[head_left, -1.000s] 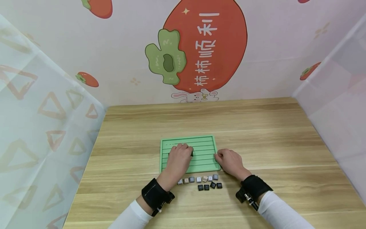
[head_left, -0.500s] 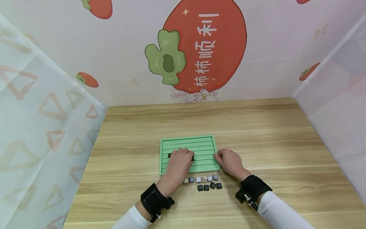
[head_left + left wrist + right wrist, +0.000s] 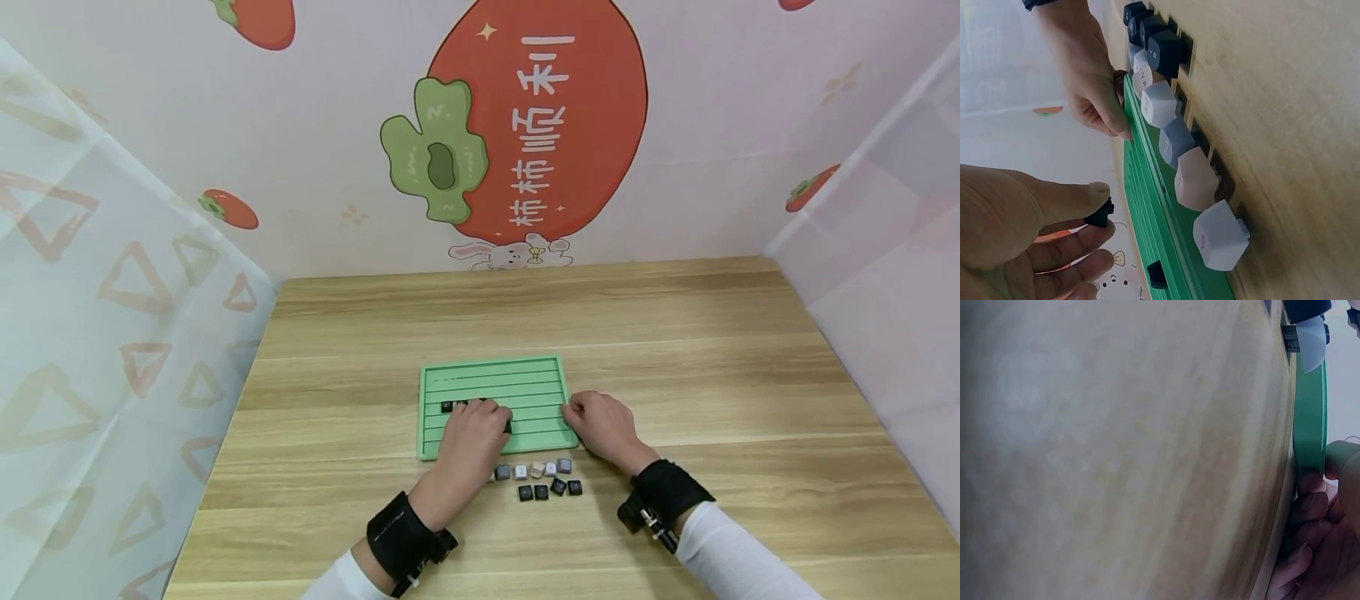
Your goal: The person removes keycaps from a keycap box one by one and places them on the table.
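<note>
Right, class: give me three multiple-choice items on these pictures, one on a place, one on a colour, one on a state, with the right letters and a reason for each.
1. Where do the loose keycaps lie?
A. on the table, nearer the person than the board
B. on the far side of the board
C. stacked on the board

2. What colour is the board?
A. red
B. green
C. blue

3. What is the left hand doing?
A. lying flat on the table
B. pinching a black keycap
C. holding the board's edge

Key: 1 A, they sit on the table between board and wrists. 2 B, plainly green in the head view. 3 B, the left wrist view shows thumb and fingers pinching it; the right hand holds the board's edge.
</note>
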`<action>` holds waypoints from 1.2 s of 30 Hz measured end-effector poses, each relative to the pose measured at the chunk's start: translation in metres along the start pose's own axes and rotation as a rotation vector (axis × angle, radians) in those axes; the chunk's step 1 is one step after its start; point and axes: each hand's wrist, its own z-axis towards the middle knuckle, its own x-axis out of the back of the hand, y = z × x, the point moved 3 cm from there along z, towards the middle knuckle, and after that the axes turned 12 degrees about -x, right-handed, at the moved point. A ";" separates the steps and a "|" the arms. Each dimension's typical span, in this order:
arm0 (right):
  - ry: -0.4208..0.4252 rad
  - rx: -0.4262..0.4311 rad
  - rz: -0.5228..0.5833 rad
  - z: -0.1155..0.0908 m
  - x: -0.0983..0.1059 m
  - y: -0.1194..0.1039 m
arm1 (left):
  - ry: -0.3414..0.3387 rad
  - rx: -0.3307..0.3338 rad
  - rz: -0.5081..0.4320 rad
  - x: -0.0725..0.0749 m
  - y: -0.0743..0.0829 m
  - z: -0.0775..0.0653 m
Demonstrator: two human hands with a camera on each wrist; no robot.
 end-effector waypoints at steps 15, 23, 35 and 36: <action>0.005 0.007 0.004 0.000 0.000 0.000 | -0.011 -0.021 -0.030 0.000 0.006 -0.009; 0.004 0.004 0.004 -0.001 0.000 0.000 | -0.026 -0.036 -0.039 -0.003 0.008 -0.015; 0.002 0.003 -0.005 0.001 0.000 0.000 | -0.040 -0.070 -0.042 -0.003 0.014 -0.020; 0.003 0.004 -0.004 0.001 0.000 0.000 | -0.043 -0.071 -0.045 -0.003 0.015 -0.020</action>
